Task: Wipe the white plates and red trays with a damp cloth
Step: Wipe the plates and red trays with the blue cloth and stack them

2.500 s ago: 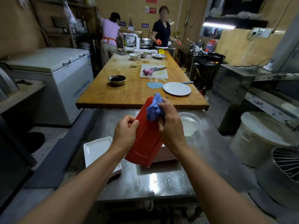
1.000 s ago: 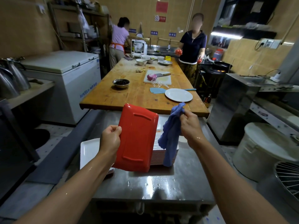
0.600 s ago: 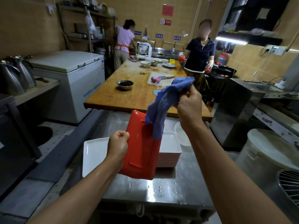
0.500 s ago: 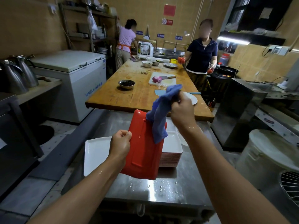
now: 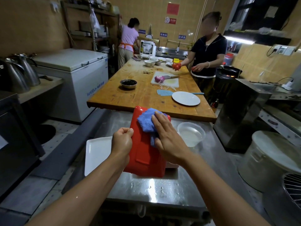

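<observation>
My left hand (image 5: 122,140) grips the left edge of a red tray (image 5: 146,159), held tilted with its underside towards me above the steel counter (image 5: 162,190). My right hand (image 5: 167,137) presses a blue cloth (image 5: 147,122) flat against the tray's upper part. A white rectangular plate (image 5: 95,152) lies on the counter to the left. A stack of trays (image 5: 171,165) is mostly hidden behind the red tray and my right wrist.
A clear plastic bowl of water (image 5: 190,133) stands to the right of the tray. Beyond lies a wooden table (image 5: 143,97) with a round white plate (image 5: 185,98), cutting board and bowls. Two people work at its far end. A white freezer (image 5: 76,79) stands left, a lidded bucket (image 5: 273,157) right.
My right hand, which held the cloth hanging in the air, has come down and pressed it flat on the tray. The tray stays in my left hand.
</observation>
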Demonstrator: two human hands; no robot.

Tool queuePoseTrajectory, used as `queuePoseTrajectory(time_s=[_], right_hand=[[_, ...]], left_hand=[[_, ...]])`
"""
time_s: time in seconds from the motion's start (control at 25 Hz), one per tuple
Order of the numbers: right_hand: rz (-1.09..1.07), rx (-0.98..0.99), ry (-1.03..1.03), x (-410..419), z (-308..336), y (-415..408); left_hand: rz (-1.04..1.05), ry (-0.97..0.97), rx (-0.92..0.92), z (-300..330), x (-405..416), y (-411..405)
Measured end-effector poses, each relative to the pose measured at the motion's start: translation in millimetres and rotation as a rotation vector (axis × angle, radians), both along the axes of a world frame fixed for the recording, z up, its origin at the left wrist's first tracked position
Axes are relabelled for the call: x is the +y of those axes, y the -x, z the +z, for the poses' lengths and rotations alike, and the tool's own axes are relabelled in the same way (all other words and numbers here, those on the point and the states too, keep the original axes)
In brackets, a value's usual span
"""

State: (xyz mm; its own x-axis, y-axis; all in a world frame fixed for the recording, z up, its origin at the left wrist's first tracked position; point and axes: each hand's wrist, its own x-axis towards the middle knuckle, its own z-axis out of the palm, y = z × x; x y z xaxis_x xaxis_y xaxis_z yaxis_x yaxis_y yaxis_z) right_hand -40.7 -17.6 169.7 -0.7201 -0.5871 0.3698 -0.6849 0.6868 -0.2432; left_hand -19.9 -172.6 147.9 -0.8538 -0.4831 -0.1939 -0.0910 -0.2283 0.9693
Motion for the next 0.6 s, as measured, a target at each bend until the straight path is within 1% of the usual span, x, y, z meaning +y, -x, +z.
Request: queuePoseTrajectory(time_s=[0.08, 0.24, 0.44, 0.6], right_hand=[[-0.028, -0.005, 0.046, 1.8, -2.0, 2.1], [-0.197, 0.053, 0.164, -2.8, 11.8, 17.6], [-0.128, 0.208, 0.082, -21.7, 18.8, 16.8], [-0.118, 0.174, 0.089, -20.4, 20.1, 17.5]], left_hand=[[-0.006, 0.036, -0.002, -0.3, 0.8, -0.9], [-0.061, 0.111, 0.005, 0.2, 6.9, -5.3], [-0.075, 0.226, 0.054, 6.1, 11.5, -6.5], [-0.086, 0.223, 0.094, 8.4, 9.5, -9.0]])
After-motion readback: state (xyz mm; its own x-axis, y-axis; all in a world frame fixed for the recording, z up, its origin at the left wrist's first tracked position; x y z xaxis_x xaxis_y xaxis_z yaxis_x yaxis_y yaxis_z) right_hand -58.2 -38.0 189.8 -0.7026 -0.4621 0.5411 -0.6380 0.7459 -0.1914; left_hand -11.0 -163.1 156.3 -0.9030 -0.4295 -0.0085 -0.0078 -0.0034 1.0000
